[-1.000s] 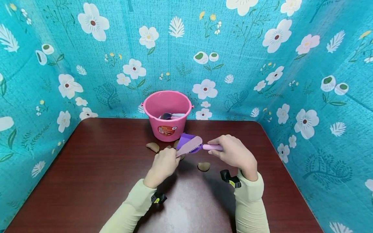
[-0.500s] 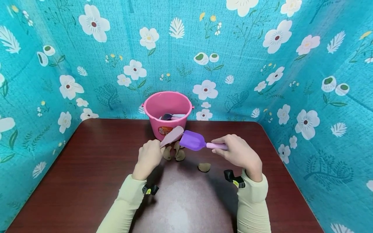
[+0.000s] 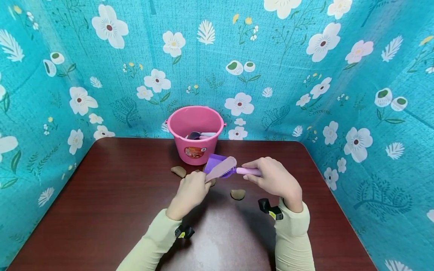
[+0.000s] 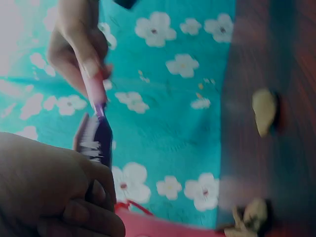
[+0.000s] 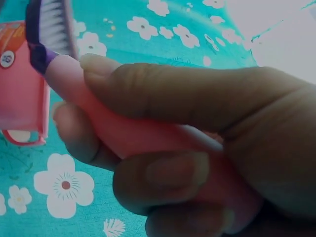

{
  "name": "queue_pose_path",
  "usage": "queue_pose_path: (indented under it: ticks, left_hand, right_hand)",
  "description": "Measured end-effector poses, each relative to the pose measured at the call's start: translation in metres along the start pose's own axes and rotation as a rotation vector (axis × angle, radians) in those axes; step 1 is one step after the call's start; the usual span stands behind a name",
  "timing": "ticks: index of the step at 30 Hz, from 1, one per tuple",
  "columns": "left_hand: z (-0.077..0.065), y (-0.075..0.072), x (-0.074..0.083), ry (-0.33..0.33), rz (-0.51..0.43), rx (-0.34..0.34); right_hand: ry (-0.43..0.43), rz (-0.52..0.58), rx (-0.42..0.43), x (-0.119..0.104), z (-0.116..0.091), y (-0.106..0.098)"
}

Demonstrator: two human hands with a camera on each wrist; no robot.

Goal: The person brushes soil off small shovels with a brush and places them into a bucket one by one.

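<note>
My left hand (image 3: pixel 191 192) grips a pale pink brush (image 3: pixel 222 168) by its handle; the brush lies over the bowl of a purple scoop (image 3: pixel 211 162). The right hand (image 3: pixel 275 180) holds that scoop by its pink handle (image 3: pixel 248 171). In the right wrist view, thumb and fingers curl round the handle (image 5: pixel 133 133), and white bristles (image 5: pixel 53 27) face into the scoop. Whether anything lies in the scoop is hidden by the brush. Brown curved pieces rest on the table: one (image 3: pixel 237 194) below the scoop, another (image 3: pixel 178 171) at left, others partly hidden behind the left hand and brush.
A pink bucket (image 3: pixel 194 150) stands at the table's back, just behind the scoop, with a dark rounded item (image 3: pixel 194 135) and pale handles inside. The dark red table (image 3: pixel 112 195) meets a blue flowered cloth (image 3: pixel 135 113) at the back and sides.
The brush swung left off the scoop, then came back right over it with my left hand. Half a second ago the scoop's bowl showed bare. The right hand shifted only slightly.
</note>
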State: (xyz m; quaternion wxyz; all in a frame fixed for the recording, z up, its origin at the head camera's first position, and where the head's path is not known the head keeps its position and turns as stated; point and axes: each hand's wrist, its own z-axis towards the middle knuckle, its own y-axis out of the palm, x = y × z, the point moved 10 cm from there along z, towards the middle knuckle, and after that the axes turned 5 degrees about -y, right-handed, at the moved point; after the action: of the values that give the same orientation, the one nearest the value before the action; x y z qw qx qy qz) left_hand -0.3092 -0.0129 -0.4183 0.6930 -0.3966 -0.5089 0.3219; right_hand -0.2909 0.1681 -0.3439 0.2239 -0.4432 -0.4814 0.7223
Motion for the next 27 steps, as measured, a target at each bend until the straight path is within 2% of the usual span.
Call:
queue_pose_path:
  ticks: [8,11,14,17,20,23,27]
  left_hand:
    - [0.015,-0.002,-0.034,-0.091,0.082,0.073]
    - [0.021,-0.008,-0.047,-0.112,0.089,0.118]
    - [0.022,-0.019,-0.053,-0.120,0.056,0.156]
    - [0.019,-0.028,-0.049,-0.114,-0.018,0.142]
    - [0.014,-0.029,-0.035,-0.078,-0.101,0.079]
    - [0.007,-0.024,-0.016,-0.015,-0.132,0.013]
    - [0.000,-0.012,0.002,0.041,-0.105,-0.037]
  right_hand:
    - [0.022,-0.009,0.024,0.006,-0.001,-0.005]
    - [0.027,0.003,0.040,0.010,-0.003,-0.008]
    - [0.020,0.021,0.056,0.012,-0.004,-0.011]
    - [0.012,0.037,0.068,0.013,-0.004,-0.013]
    - [0.003,0.047,0.061,0.013,-0.003,-0.011]
    - [-0.004,0.050,0.053,0.012,-0.002,-0.009]
    - [-0.011,0.051,0.053,0.007,-0.002,-0.009]
